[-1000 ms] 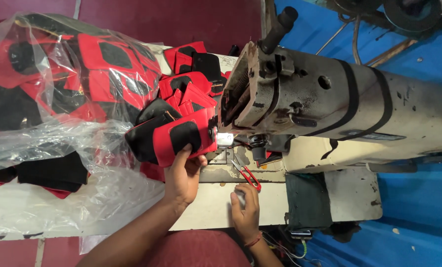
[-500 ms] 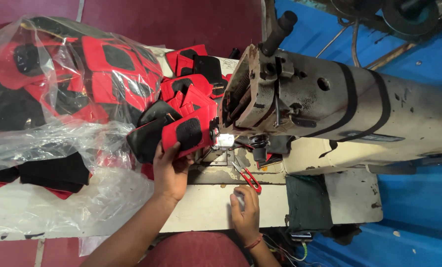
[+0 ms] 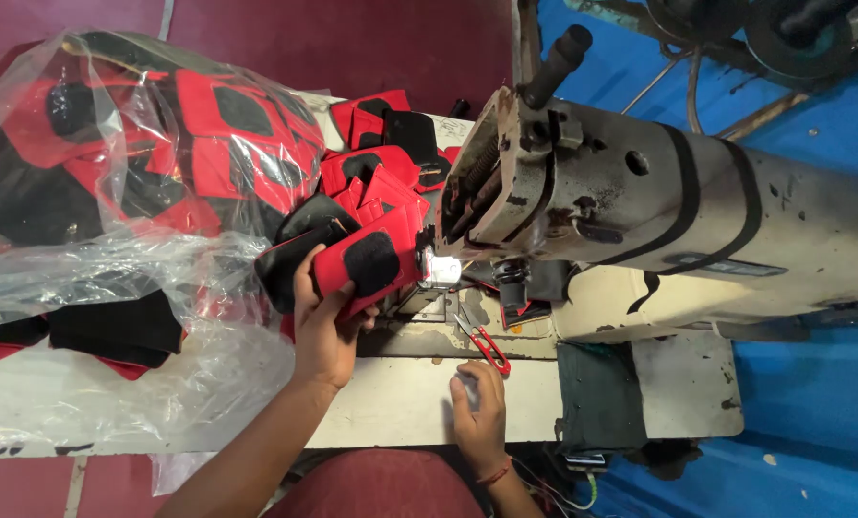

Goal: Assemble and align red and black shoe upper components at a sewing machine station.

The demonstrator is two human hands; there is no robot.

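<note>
My left hand (image 3: 321, 324) grips a red fabric piece with a black patch (image 3: 369, 261) and holds its end by the needle area of the grey sewing machine (image 3: 640, 206), where a small lamp glows. A black piece (image 3: 290, 259) lies under the red one. My right hand (image 3: 477, 408) rests on the pale machine table (image 3: 391, 403) at its front edge, fingers curled, and I cannot tell whether it holds anything. Red-handled snips (image 3: 487, 345) lie just above that hand.
A clear plastic bag (image 3: 112, 192) full of red and black fabric pieces fills the left side. More red and black pieces (image 3: 381, 125) are stacked behind the machine head. A blue surface (image 3: 813, 422) lies to the right.
My left hand has shifted the red piece a little to the right, closer under the machine head. The right hand has stayed at the table's front edge.
</note>
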